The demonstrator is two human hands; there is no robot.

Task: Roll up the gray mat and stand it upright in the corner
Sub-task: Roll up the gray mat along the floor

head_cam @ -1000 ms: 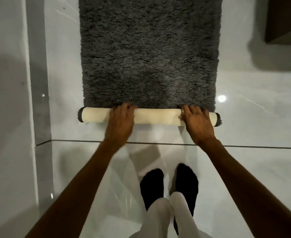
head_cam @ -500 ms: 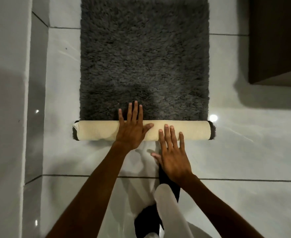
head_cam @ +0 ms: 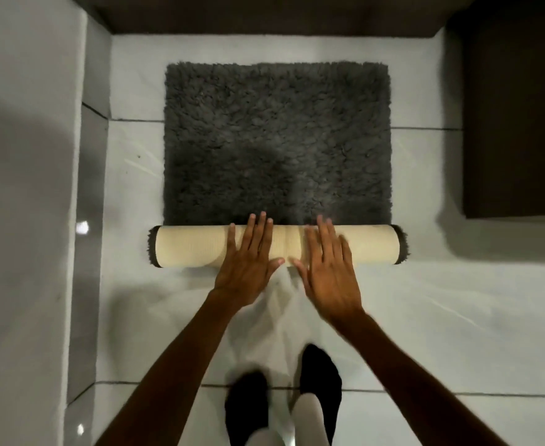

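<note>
The shaggy gray mat [head_cam: 277, 140] lies flat on the white tiled floor, its near end wound into a roll [head_cam: 190, 246] that shows the cream backing. My left hand [head_cam: 248, 262] rests palm down on the middle of the roll with fingers spread, fingertips at the shag. My right hand [head_cam: 329, 268] lies flat beside it, just right of centre, fingers also reaching over the roll. Both hands press on the roll without gripping it. Dark shag sticks out at both ends of the roll.
A white wall [head_cam: 23, 220] with a gray tiled skirting runs along the left. A dark threshold [head_cam: 264, 17] crosses the far side. A dark brown cabinet [head_cam: 515, 123] stands at the right. My two black-socked feet [head_cam: 284, 400] stand behind the hands.
The roll has grown thicker and moved away from me, leaving less flat mat. My right hand moved up from the floor onto the roll beside the left; the far threshold came into view.
</note>
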